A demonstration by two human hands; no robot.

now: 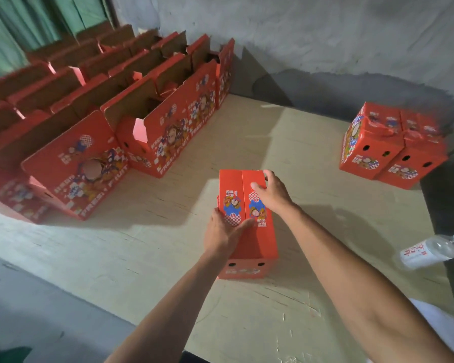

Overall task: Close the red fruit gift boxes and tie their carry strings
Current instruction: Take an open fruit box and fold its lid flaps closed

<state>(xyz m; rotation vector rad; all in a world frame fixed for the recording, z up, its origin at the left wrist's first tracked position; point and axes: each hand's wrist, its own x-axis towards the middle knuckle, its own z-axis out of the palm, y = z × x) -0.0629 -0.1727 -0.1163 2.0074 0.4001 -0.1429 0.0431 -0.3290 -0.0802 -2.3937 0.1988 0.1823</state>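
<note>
A red fruit gift box (257,244) stands on the pale board floor in front of me, its two top flaps folded down and meeting along the middle. My left hand (224,229) lies flat on the near left flap, fingers straight, thumb towards the seam. My right hand (271,191) rests on the far right flap, its fingers bent over the box's far right edge. A bit of red carry string (217,201) shows at the box's left edge. Several open red boxes (152,132) stand in rows at the left.
Two closed red boxes (393,148) sit side by side at the right near the grey wall. A clear plastic water bottle (434,251) lies on its side at the right edge. The pale board floor (299,158) spreads between the box groups.
</note>
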